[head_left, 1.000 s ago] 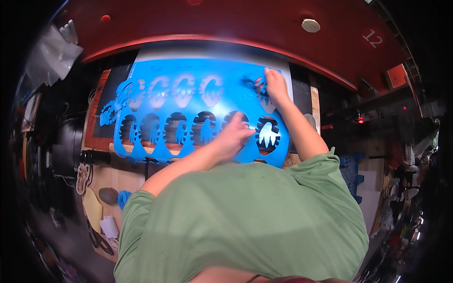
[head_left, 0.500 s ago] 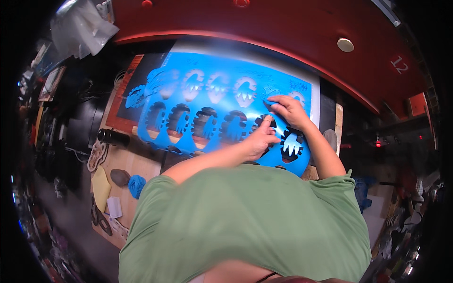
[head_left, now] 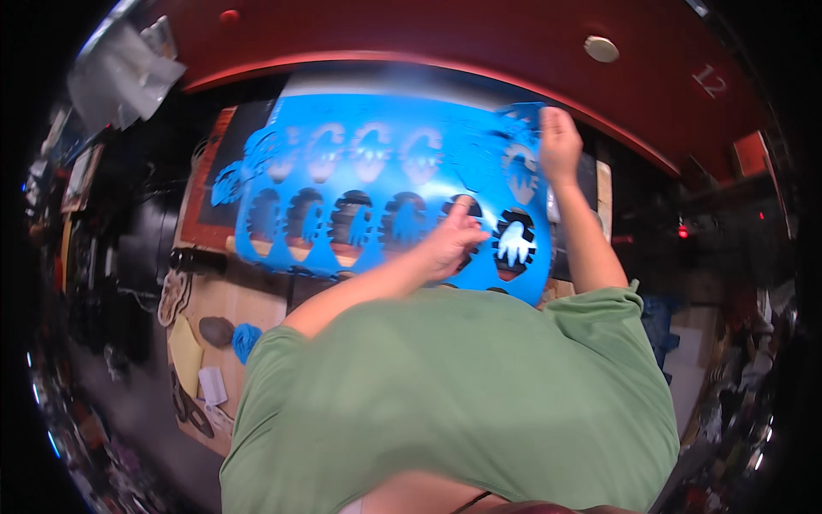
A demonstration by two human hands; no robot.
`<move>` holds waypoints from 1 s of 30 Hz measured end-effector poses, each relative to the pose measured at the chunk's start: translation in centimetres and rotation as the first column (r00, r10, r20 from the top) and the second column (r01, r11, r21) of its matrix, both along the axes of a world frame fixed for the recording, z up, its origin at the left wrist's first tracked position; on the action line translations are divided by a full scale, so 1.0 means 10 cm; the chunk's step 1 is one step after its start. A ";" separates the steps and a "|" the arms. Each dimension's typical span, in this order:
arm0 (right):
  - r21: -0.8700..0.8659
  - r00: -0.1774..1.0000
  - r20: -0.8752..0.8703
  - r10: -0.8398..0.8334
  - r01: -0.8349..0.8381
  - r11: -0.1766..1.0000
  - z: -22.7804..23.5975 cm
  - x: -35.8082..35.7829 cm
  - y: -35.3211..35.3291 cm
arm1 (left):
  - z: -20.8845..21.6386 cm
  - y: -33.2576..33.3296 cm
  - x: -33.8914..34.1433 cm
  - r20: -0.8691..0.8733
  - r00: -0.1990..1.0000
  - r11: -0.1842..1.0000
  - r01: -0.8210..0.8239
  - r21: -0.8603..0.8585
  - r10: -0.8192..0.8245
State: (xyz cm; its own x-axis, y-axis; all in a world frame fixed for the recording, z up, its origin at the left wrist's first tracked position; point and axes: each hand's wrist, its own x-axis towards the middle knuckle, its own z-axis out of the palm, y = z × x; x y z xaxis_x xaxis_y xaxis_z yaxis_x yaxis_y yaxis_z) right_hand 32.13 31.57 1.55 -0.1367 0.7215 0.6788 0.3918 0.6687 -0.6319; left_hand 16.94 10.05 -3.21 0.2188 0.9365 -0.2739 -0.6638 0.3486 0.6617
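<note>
A large flexible blue sheet [head_left: 330, 251], pierced by rows of toothed cut-outs, spreads across the work surface and curves down towards me. My left hand [head_left: 452, 242] rests on its near right part beside a cut-out, index finger stretched out and thumb apart. At the far right corner, my right hand [head_left: 558, 147] is raised and closed on the sheet's edge; motion blurs the fingertips. Dark blue material bunches up beside those fingers. Through the cut-out right of my left hand, a pale finger-shaped area [head_left: 515, 244] shows. Loose blue cut pieces [head_left: 229, 186] lie at the sheet's left end.
A red machine beam [head_left: 411, 34] spans the far side, above the sheet's back edge. On the wooden table at left are a dark cylinder [head_left: 201, 259], a grey lump [head_left: 216, 331], a blue bundle [head_left: 246, 341], yellow paper [head_left: 185, 346] and scissors [head_left: 193, 411]. A clear plastic bag [head_left: 128, 77] hangs far left.
My right hand has moved away and right, from a cut-out in the far row to the sheet's far corner, which is now lifted. My left hand stays on the sheet.
</note>
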 end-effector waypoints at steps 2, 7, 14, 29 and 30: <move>0.048 0.952 0.224 0.210 -0.226 0.973 -0.08 -0.16 -0.29 | -0.02 0.01 0.00 -0.024 0.998 0.998 -0.058 -0.024 0.057; -0.090 0.681 0.512 0.524 -0.563 0.821 -0.06 -0.17 -0.74 | 0.04 -0.01 -0.04 -0.046 0.999 0.999 -0.011 0.035 0.012; -0.282 0.678 0.543 0.496 -0.408 0.868 0.03 -0.32 -0.75 | 0.12 -0.05 -0.09 -0.076 0.994 0.997 -0.074 -0.025 0.072; -0.626 0.893 -0.450 0.025 -0.335 0.704 -0.04 -0.13 0.03 | 0.05 -0.02 -0.05 -0.055 0.997 0.998 -0.050 0.025 0.051; -0.651 0.876 -0.483 -0.009 -0.352 0.673 -0.06 -0.10 0.15 | 0.03 -0.02 -0.07 -0.073 0.997 1.000 -0.026 0.010 0.027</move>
